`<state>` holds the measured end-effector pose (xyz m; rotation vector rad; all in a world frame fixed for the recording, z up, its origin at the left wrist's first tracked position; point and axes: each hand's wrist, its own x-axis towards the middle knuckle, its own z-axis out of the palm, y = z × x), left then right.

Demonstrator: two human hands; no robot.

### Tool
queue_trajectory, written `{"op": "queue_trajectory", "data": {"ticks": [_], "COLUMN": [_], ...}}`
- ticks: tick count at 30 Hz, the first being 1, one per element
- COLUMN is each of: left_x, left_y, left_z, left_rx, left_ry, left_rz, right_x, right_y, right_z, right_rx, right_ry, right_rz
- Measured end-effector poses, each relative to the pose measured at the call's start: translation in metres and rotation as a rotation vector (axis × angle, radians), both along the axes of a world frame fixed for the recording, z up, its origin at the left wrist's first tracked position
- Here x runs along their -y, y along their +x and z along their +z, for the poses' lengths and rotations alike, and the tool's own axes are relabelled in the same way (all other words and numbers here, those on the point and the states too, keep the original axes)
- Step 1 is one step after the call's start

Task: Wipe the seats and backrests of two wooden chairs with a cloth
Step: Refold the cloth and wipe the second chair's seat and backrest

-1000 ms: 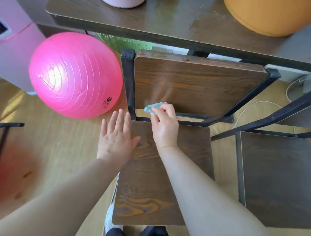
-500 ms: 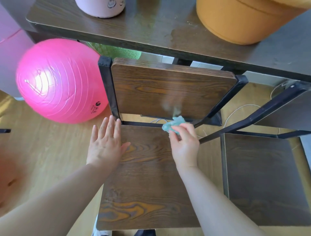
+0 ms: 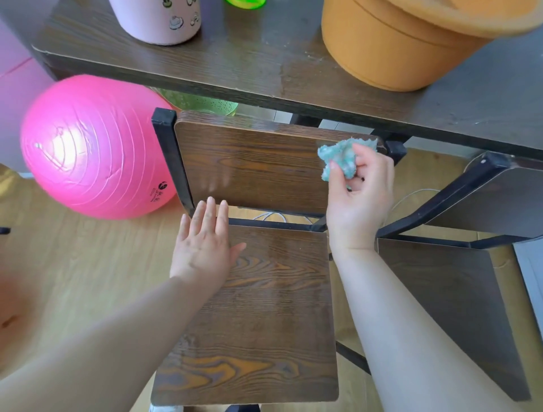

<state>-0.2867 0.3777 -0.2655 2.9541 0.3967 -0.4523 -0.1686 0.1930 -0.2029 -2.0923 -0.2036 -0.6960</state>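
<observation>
Cloth (image 3: 338,157) higher on backrest (image 3: 249,164) now

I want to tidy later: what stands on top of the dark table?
An orange tub, a pale pink container and a green item stand on the table. Their tops are cropped, contents unseen.

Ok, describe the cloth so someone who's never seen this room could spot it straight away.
Find the dark wooden table along the top; a wooden chair's backrest stands just under its edge. At that backrest's upper right corner, the right hand pinches a small crumpled cloth, the only fluffy teal thing among brown wood.
</observation>
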Motion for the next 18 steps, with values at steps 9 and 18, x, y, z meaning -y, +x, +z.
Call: {"op": "queue_trajectory", "data": {"ticks": [9, 18], "left_x": [0.004, -0.002], "left_y": [0.008, -0.003], "left_z": [-0.004, -0.013], "left_rx": [0.019, -0.019], "left_ry": [-0.025, -0.02], "left_rz": [0.012, 0.039], "right_x": [-0.037, -0.054], "right_y": [-0.024, -0.041], "right_z": [-0.082, -0.149], "right_rx": [-0.067, -0.349], "right_ry": [-0.162, -0.362], "right_rz": [0.125, 0.28]}}
